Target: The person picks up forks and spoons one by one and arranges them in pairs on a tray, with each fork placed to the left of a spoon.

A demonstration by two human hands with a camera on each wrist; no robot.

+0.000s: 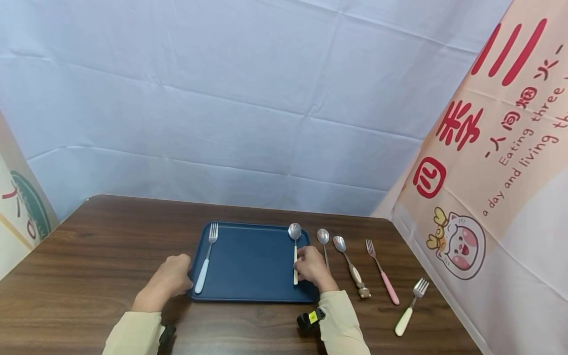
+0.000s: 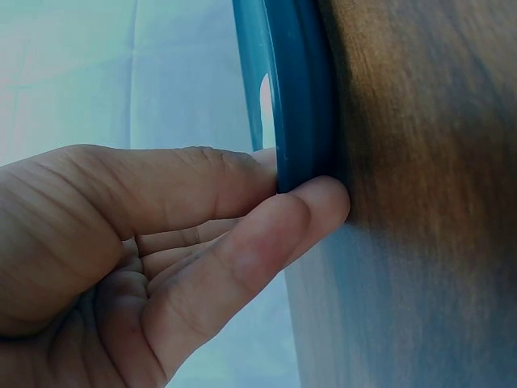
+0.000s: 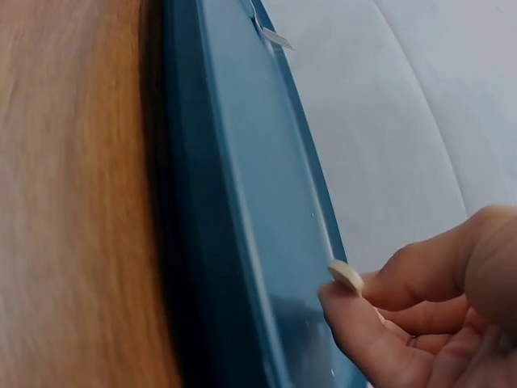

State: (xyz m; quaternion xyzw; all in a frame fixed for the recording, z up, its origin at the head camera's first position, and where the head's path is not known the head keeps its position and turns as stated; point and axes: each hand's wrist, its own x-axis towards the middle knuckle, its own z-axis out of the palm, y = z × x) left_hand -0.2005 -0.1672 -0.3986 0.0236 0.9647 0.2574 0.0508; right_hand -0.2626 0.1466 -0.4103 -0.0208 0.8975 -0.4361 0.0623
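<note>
Two bare hands are at a tray (image 1: 253,264), dark blue, lying on the brown table (image 1: 97,256), lower ctr of the head frame. L hand (image 1: 173,276) is at the tray's L edge, thumb on one side of the rim & fingertips on the other, so it's pinching it; L wrist cam shows that grip close up. R hand (image 1: 311,267) grasps the cream spoon (image 1: 295,254) by its handle, btwn thumb & fingers; in the R wrist cam the handle end pokes out of the grip, lower R of frame. Spoon's over the tray's R side, bowl toward the top of the head frame; can't tell if it touches the tray. Blue fork (image 1: 206,260) lies on the tray's L side, tines up-frame, slightly slanted.

R of the tray, going toward the lower R corner: plain spoon (image 1: 323,237) just beside it, lower handle hidden behind R hand; bear spoon (image 1: 353,272), brown handle w/ small bear on the end; pink fork (image 1: 386,282); pale fork (image 1: 409,315), nearest that corner. All 4 on the table, apart from each other.

Bg: pale bluish cloth (image 1: 222,108) across the upper half; banner (image 1: 510,148) w/ red characters, Eng. text & a cartoon, upper R. Both sleeves (image 1: 341,320) light-colored.
</note>
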